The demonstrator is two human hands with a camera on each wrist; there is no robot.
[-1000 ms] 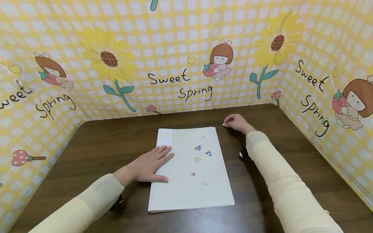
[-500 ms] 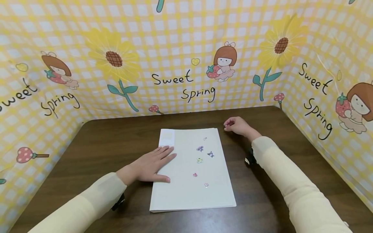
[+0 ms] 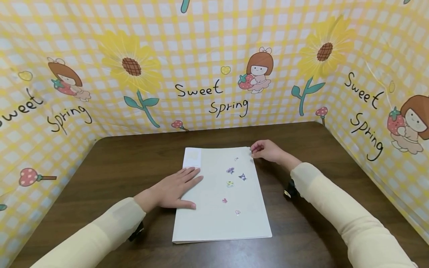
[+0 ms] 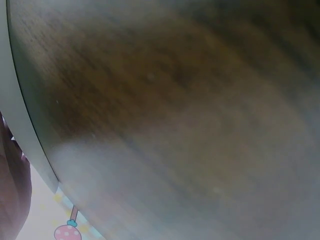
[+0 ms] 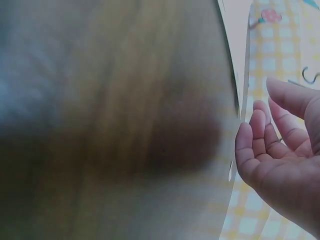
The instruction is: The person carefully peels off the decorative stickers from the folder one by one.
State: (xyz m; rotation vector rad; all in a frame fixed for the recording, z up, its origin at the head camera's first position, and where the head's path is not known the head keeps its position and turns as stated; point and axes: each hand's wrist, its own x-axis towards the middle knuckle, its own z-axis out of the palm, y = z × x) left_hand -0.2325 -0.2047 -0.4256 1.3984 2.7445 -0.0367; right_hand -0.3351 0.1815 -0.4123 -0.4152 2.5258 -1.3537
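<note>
A white folder (image 3: 218,219) lies on the dark wooden table, with several small cartoon stickers on its right half, among them a green-yellow one (image 3: 229,184) and a purple one (image 3: 242,177). My left hand (image 3: 174,188) rests flat on the folder's left side, fingers spread, just below a pale label (image 3: 192,158). At the far right corner is my right hand (image 3: 268,151), its fingertips right at the folder's edge. In the right wrist view its fingers (image 5: 257,135) are loosely bent, the thumb stands apart from them, and nothing shows between them.
Brown tabletop (image 3: 120,160) surrounds the folder. A yellow checked cloth (image 3: 187,44) with sunflowers and cartoon figures hangs along the back and both sides. A black band (image 3: 291,189) sits at the right wrist.
My right hand has moved left and nearer, from the bare table to the folder's far right corner. The left hand stays put on the folder, and the head view has shifted slightly.
</note>
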